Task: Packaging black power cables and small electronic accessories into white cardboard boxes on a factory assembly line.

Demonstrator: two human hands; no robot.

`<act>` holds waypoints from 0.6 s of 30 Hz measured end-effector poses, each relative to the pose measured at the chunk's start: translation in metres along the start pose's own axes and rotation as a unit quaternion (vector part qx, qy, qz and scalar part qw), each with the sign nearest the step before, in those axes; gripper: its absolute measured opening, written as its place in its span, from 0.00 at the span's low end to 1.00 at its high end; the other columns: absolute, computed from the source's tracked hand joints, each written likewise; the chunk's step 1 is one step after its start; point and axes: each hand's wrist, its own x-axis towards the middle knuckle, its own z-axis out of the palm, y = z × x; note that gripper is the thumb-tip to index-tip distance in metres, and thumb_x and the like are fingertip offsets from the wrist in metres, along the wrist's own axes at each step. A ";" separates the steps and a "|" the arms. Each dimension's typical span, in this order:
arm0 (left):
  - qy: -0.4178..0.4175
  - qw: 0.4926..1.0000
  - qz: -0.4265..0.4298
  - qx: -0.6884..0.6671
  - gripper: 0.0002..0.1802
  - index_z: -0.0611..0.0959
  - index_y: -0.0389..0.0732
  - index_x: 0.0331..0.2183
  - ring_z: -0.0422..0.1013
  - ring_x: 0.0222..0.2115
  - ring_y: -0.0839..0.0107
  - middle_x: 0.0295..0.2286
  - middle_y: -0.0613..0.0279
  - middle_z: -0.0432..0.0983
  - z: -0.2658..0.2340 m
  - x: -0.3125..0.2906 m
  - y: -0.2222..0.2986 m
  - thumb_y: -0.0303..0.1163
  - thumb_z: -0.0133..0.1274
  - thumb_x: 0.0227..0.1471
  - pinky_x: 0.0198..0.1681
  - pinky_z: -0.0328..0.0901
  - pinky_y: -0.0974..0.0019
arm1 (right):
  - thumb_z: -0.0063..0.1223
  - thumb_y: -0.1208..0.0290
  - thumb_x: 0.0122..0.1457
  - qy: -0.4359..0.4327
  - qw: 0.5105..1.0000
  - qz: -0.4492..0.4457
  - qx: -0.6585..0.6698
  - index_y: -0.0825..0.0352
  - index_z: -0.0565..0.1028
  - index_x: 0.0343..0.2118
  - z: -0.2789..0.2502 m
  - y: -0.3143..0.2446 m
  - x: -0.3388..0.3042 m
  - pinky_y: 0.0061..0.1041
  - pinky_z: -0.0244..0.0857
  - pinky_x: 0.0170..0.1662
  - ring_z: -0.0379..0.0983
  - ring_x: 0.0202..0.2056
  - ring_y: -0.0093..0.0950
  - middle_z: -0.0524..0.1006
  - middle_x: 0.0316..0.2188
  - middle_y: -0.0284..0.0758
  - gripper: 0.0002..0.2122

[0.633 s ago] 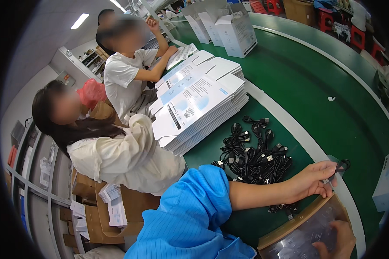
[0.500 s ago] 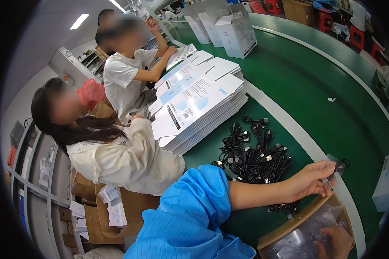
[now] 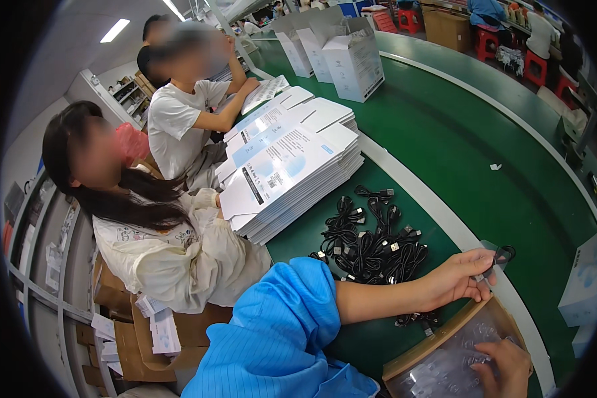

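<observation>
My left hand [image 3: 467, 273] is closed, pinching a clear plastic piece with a loop of black cord [image 3: 503, 255] sticking out beyond the fingertips. What the cord belongs to is mostly hidden by the fingers. This hand is above the far edge of an open cardboard box [image 3: 438, 337]. Inside the box lie many thin clear plastic pieces [image 3: 438, 375]. My right hand [image 3: 507, 365] reaches over them, thumb and fingers apart, with nothing visibly gripped. Left of the box, a pile of coiled black USB cables [image 3: 371, 252] rests on the green table, partly behind my left forearm.
Stacked flat white-and-blue cartons [image 3: 285, 166] stand beyond the cables. A white rail [image 3: 438, 194] borders the green belt [image 3: 458, 132]. Open white boxes [image 3: 355, 66] stand far off, and another white box [image 3: 587, 275] is at the right. Two people sit along the left side.
The whole view has shifted a little, so things appear farther left. My left hand keeps its hold on the corded piece. My right hand stays over the box, fingers slightly moved.
</observation>
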 end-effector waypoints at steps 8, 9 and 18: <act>-0.002 1.000 -0.003 0.007 0.19 0.69 0.42 0.47 0.71 0.30 0.73 0.32 0.62 0.71 0.000 -0.001 0.003 0.44 0.44 0.60 0.35 0.67 0.71 | 0.60 0.80 0.44 0.007 0.996 -0.093 0.001 0.68 0.73 0.39 0.003 -0.002 0.005 0.34 0.65 0.38 0.71 0.34 0.44 0.74 0.34 0.42 0.16; -0.002 1.000 -0.002 0.004 0.20 0.69 0.42 0.47 0.71 0.30 0.73 0.32 0.62 0.71 0.001 -0.001 0.003 0.44 0.44 0.60 0.35 0.67 0.71 | 0.60 0.80 0.44 0.007 0.996 -0.092 0.001 0.68 0.73 0.39 0.006 -0.001 0.005 0.34 0.65 0.38 0.71 0.34 0.44 0.74 0.34 0.42 0.16; 0.001 1.000 0.000 0.003 0.20 0.69 0.41 0.47 0.71 0.29 0.73 0.32 0.62 0.71 0.000 0.001 0.000 0.44 0.44 0.60 0.36 0.67 0.70 | 0.66 0.74 0.40 0.005 0.998 -0.033 -0.045 0.66 0.73 0.41 0.007 -0.004 0.004 0.34 0.66 0.41 0.72 0.36 0.43 0.75 0.36 0.41 0.21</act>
